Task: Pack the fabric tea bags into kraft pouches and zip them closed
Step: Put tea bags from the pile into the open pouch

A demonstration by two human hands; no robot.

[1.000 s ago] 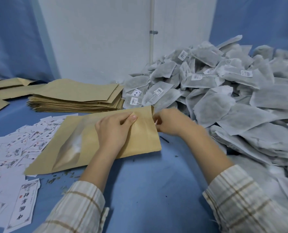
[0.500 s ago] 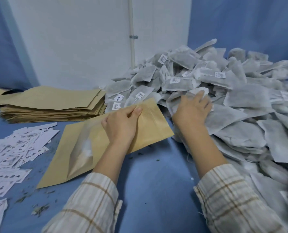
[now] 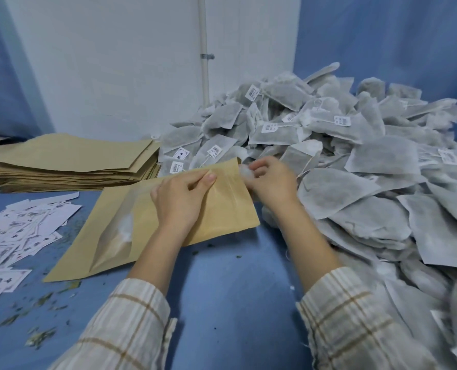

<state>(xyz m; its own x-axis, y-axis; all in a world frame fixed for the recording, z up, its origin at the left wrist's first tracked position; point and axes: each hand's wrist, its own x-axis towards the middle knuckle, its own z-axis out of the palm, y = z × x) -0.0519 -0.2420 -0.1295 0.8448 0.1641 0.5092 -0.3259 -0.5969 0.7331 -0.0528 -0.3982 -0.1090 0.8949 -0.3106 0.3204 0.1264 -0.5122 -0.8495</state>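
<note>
A kraft pouch (image 3: 222, 209) with a clear window lies flat on the blue table, its mouth toward the right. My left hand (image 3: 180, 198) lies on the pouch and pinches the upper lip near the mouth. My right hand (image 3: 271, 182) is at the pouch's mouth, fingers curled around a white fabric tea bag (image 3: 244, 172) that is blurred and mostly hidden by the fingers. A big heap of grey-white fabric tea bags (image 3: 355, 166) with small paper tags fills the right side.
A stack of flat kraft pouches (image 3: 70, 166) sits at the back left. Loose white printed labels (image 3: 21, 231) are scattered at the left. Tea crumbs (image 3: 39, 337) litter the blue table (image 3: 235, 303). A white wall with a pipe (image 3: 204, 49) stands behind.
My right hand left the pouch's mouth, reached into the tea bag heap, and has come back to the mouth with a tea bag. My left hand kept hold of the pouch.
</note>
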